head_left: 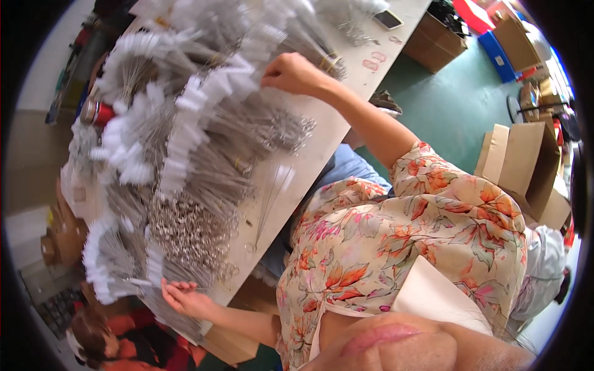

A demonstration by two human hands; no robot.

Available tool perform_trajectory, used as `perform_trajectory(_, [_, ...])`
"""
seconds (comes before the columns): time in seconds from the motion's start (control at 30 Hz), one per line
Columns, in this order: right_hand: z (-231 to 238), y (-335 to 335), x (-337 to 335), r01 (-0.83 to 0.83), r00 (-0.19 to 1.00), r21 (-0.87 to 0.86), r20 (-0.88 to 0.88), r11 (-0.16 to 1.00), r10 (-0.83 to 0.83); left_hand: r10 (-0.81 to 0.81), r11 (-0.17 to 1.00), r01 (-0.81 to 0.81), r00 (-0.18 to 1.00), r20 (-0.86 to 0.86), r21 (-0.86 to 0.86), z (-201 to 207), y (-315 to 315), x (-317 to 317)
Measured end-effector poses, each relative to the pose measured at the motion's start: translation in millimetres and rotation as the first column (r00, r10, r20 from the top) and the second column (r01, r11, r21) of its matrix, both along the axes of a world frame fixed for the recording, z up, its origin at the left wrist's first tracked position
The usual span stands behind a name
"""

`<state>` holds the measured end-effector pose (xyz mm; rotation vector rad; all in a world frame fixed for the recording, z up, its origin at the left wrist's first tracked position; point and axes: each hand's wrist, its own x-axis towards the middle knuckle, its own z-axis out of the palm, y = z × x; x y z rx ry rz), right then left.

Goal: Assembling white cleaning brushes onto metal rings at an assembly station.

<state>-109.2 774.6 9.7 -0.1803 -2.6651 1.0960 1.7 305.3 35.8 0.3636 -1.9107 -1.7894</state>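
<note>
Bundles of thin wire brushes [204, 130] with white bristle heads and looped wire ends cover the worktable [346, 86]. At the lower left, my left hand [185, 300] has its fingers curled in a pinch at the white end of a wire brush [139, 282]; the exact grip is hard to make out. My right hand [294, 74] is closed over the upper bundles, knuckles up, beside the white heads. Its fingertips are partly hidden. A few loose brushes [272, 198] lie apart near the table's edge. The looped ends [192, 232] form a dense, shiny pile between my hands.
A phone [388, 20] lies at the far table corner. A red spool-like can [98, 112] stands among the bundles. Cardboard boxes [523, 161] and a blue crate [497, 57] stand on the green floor to the right. Another person [117, 337] in red is at the lower left.
</note>
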Motion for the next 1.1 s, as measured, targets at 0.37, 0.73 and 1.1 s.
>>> perform_trajectory(0.37, [-10.9, 299.0, -50.8, 0.369, 0.764, 0.372, -0.644, 0.852, -0.050, 0.005, 0.997, -0.007, 1.000, 0.025, 0.073, -21.8, -26.8, 17.2])
perform_trajectory(0.73, [-93.5, 430.5, -130.1, 0.137, 0.970, 0.453, 0.119, 0.881, -0.212, 0.023, 0.953, -0.048, 0.996, 0.087, 0.299, -26.8, 51.0, 28.3])
perform_trajectory(1.1, [105.0, 90.6, -10.3, -0.309, 0.915, -0.390, -0.371, 0.867, 0.159, -0.374, 0.919, 0.357, 0.924, -0.083, -0.169, 28.0, 120.7, -11.8])
